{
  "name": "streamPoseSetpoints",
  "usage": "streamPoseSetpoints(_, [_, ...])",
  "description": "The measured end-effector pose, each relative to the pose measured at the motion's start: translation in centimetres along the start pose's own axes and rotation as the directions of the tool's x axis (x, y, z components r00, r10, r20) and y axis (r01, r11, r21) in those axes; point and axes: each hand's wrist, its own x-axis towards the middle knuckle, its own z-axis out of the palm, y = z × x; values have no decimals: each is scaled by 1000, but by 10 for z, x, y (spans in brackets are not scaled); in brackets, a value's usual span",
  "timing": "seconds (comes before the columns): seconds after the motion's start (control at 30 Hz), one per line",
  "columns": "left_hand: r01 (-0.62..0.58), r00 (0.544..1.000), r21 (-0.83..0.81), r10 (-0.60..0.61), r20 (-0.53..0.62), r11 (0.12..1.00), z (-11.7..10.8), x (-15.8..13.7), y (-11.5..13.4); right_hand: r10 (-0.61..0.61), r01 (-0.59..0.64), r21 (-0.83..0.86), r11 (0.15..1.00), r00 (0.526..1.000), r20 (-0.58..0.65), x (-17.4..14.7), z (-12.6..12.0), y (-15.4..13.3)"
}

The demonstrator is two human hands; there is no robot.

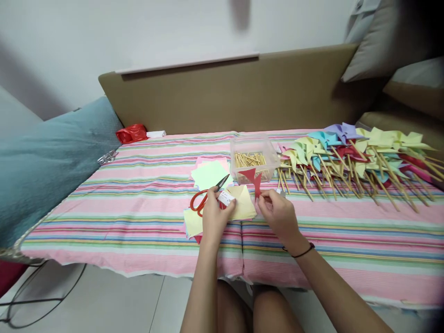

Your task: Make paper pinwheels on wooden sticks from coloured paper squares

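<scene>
My left hand [214,213] is closed on a small white box with printing [226,198], pinched between thumb and fingers. Scissors with orange-red handles [193,202] pass behind that hand, their dark blades pointing up and right; whether the hand also touches them I cannot tell. My right hand [279,212] pinches the lower end of a cut piece of red paper [257,184], which stands up in front of a clear plastic box [274,158]. Between my hands lies a stack of pale yellow paper [245,209]. Light green sheets [209,175] lie just beyond the scissors.
Short wooden sticks [250,160] fill part of the clear box. Many-coloured paper pinwheels on sticks [347,150] are heaped at the right. A red plastic bag [132,133] sits at the back left, near a blue cushion [65,148]. A striped cloth [138,222] covers the surface.
</scene>
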Motion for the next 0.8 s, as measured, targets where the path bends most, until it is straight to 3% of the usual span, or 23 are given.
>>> streamPoseSetpoints(0.07, [-104,994,237,90,69,966,9,4,5,0,1,23,1000,997,-75,1,-18,-5])
streamPoseSetpoints(0.13, [-213,975,443,158,157,871,17,9,10,8,-1,43,999,988,-153,-1,-35,-10])
streamPoseSetpoints(0.2, [-267,960,543,172,220,796,25,12,14,34,-23,60,998,981,-190,-7,-50,-14])
streamPoseSetpoints(0.4, [-207,978,626,142,153,752,37,7,13,180,-161,150,976,976,-125,-37,-70,-17])
streamPoseSetpoints(0.57, [-113,978,651,199,-60,750,30,0,23,346,-319,185,929,928,-139,-72,-85,-17])
streamPoseSetpoints(0.63, [-176,971,608,237,-21,775,33,2,30,423,-394,198,897,896,-132,-86,-93,-19])
streamPoseSetpoints(0.7, [-254,966,556,231,114,791,42,5,34,497,-468,209,859,860,-117,-99,-102,-23])
streamPoseSetpoints(0.8, [-243,968,539,165,190,807,55,7,30,541,-511,222,830,836,-97,-118,-115,-25])
